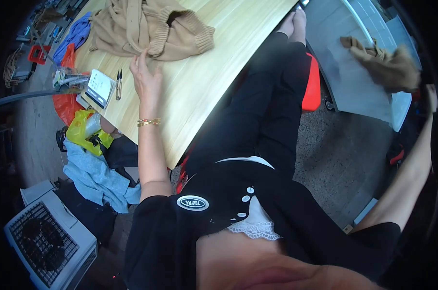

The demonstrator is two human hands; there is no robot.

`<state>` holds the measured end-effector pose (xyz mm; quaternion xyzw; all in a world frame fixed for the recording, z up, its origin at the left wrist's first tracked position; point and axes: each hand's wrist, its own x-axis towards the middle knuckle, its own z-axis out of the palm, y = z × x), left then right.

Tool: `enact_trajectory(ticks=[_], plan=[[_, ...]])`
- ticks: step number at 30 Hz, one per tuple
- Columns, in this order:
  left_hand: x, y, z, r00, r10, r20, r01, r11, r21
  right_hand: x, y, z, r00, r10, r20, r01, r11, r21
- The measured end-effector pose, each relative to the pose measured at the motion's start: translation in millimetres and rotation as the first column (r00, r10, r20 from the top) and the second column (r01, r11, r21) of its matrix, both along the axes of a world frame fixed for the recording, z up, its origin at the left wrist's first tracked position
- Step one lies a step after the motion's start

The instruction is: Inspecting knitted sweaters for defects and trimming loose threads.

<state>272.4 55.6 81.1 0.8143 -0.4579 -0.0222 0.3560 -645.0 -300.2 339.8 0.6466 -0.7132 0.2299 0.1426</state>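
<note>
Left hand [148,79]: fingers extended and unclenched, their tips at the near edge of a rumpled tan ribbed-knit sweater [192,41]; whether they press the fabric cannot be told. Right hand [432,98]: at the rim of the view, beside a blurred tan knit garment [390,70] seen against a translucent plastic bin [343,67]; I cannot tell whether it grasps anything. In my judgement, such soft knit is best taken by a doubled edge and spread with the whole palm, sparing the ribbing. Surface: a pale wood-grain table [192,84], bearing the sweater, a small notepad [101,87] and two pens [118,88]. Room: concrete floor [342,145], a yellow plastic bag [78,129], light-blue cloth [94,169] and a boxy grilled appliance [49,241].
</note>
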Motion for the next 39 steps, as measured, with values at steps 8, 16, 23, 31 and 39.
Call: enact_trajectory(ticks=[8,16,23,31,39], plan=[[10,-25,-12,0.897,-0.408,-0.172,0.362,0.899,-0.247,162,92,-308,0.929,0.049,0.366,-0.163,0.944,0.287],[17,-30,-26,0.974,-0.169,0.154,0.154,0.982,0.107,216,280,-449,0.505,-0.533,0.679,0.18,0.835,0.521],[32,-44,-27,0.981,-0.19,0.041,0.19,0.982,0.022,265,441,-560,0.134,-0.771,0.623,0.102,0.636,0.765],[-3,-81,76,0.831,-0.516,-0.208,0.349,0.775,-0.526,299,393,-515,0.186,-0.613,0.768,-0.135,0.758,0.638],[-70,-114,218,0.441,-0.847,-0.297,0.482,0.502,-0.718,447,242,-205,0.178,0.637,0.75,-0.7,0.618,-0.358]])
